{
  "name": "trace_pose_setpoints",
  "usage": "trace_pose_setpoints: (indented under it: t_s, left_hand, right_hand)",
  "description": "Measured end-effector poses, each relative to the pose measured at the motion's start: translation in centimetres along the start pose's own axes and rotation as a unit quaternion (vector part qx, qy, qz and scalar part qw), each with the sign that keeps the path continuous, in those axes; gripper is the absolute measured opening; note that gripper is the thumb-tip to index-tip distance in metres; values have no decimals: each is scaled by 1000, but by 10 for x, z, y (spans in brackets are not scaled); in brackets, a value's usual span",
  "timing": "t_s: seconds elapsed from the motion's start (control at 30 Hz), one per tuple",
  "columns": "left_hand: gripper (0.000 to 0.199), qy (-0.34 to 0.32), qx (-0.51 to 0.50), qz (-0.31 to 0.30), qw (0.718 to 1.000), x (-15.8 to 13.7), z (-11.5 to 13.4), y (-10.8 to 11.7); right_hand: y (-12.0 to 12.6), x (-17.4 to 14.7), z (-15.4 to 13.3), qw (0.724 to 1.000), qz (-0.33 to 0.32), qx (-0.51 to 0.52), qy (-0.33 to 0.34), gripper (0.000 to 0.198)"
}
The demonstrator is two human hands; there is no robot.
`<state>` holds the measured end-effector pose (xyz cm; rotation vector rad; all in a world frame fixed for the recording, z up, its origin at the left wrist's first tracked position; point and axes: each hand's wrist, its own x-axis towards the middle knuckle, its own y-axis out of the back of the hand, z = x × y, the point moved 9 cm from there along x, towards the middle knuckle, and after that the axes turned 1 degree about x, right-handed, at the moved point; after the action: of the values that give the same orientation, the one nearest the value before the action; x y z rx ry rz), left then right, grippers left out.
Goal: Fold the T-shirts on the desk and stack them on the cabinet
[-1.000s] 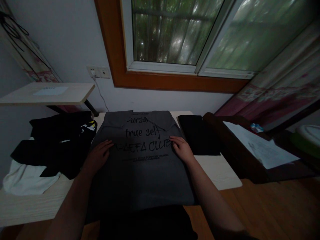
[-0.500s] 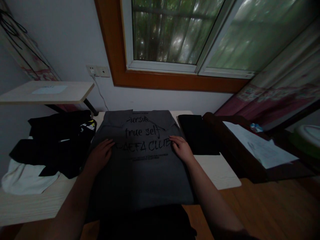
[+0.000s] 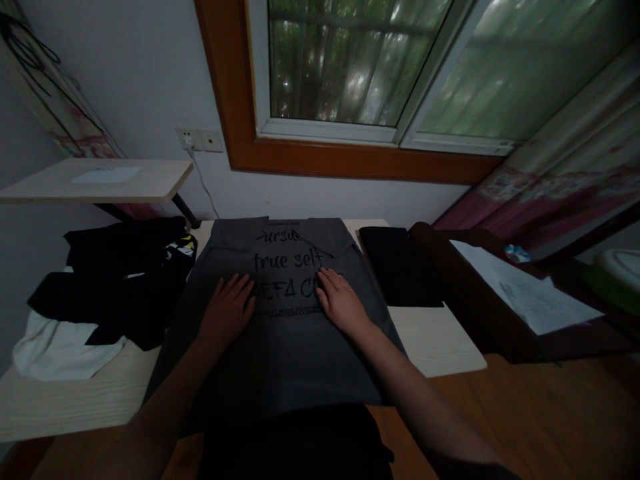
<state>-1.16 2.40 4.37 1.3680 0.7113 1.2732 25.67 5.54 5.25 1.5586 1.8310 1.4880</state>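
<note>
A dark grey T-shirt [image 3: 300, 347] with black lettering lies spread on the table, its sleeves folded inward at the far end. My left hand [image 3: 229, 308] rests flat on the left part of the shirt, fingers stretched out beside the lettering. Flat on the right part lies my right hand [image 3: 343, 300], its fingers covering some of the largest printed line. Neither hand grips the cloth. The near part of the shirt reaches the table's front edge.
Black clothes [image 3: 115, 280] and a white garment [image 3: 65, 347] are heaped on the left of the pale table [image 3: 435, 340]. A raised shelf [image 3: 150, 181] stands behind them. At the right are a folded black cloth [image 3: 400, 267] and a dark brown surface with paper sheets [image 3: 520, 287].
Both hands have slid inward over the shirt, closer to each other, and now cover more of the lettering. The view has shifted slightly.
</note>
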Motion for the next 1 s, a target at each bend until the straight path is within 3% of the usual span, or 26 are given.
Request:
trace_pose_setpoints:
  t_s: [0.17,0.33,0.5,0.77,1.0]
  left_hand:
    - [56,9,-19,-11,1000,0,27,-16]
    - [59,-2,-29,-17,999,-4,34,-22]
    - [59,8,-18,-15,1000,-10,17,-14]
    - [57,74,9,22,997,-20,-50,-5]
    - [55,135,8,60,989,7,-89,-2]
  right_hand:
    - [-37,3,-71,997,-31,52,56,57]
    - [-55,-1,-82,995,-49,54,64,61]
    - [-41,-3,-49,998,-25,32,45,60]
    - [0,2,39,997,70,-31,-27,46]
    - [15,30,95,987,119,-75,-81,44]
